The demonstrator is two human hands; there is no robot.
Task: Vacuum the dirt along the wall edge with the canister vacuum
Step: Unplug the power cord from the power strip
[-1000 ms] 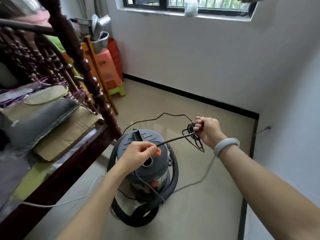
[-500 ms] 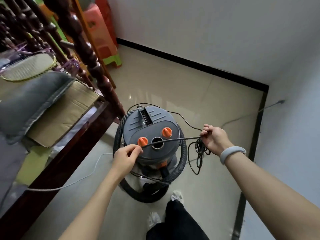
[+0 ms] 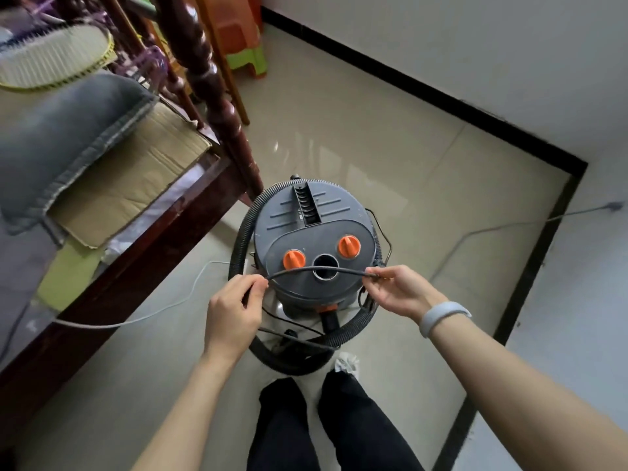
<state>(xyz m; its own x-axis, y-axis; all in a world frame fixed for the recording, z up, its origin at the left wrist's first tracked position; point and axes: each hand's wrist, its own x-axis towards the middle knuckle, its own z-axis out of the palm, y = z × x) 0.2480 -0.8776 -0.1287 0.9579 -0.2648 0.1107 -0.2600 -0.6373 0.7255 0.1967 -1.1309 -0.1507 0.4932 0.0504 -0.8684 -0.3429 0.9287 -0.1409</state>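
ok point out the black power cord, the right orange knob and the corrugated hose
black power cord [image 3: 299, 268]: head view, on the taut stretch between the hands
right orange knob [image 3: 348, 246]: head view, on its raised grip
corrugated hose [image 3: 242, 229]: head view, on the loop left of the canister

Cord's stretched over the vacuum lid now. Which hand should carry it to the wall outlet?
Probably the right hand: it pinches the black cord on the side toward the right wall, where another cable runs. The left hand is by the bed frame.
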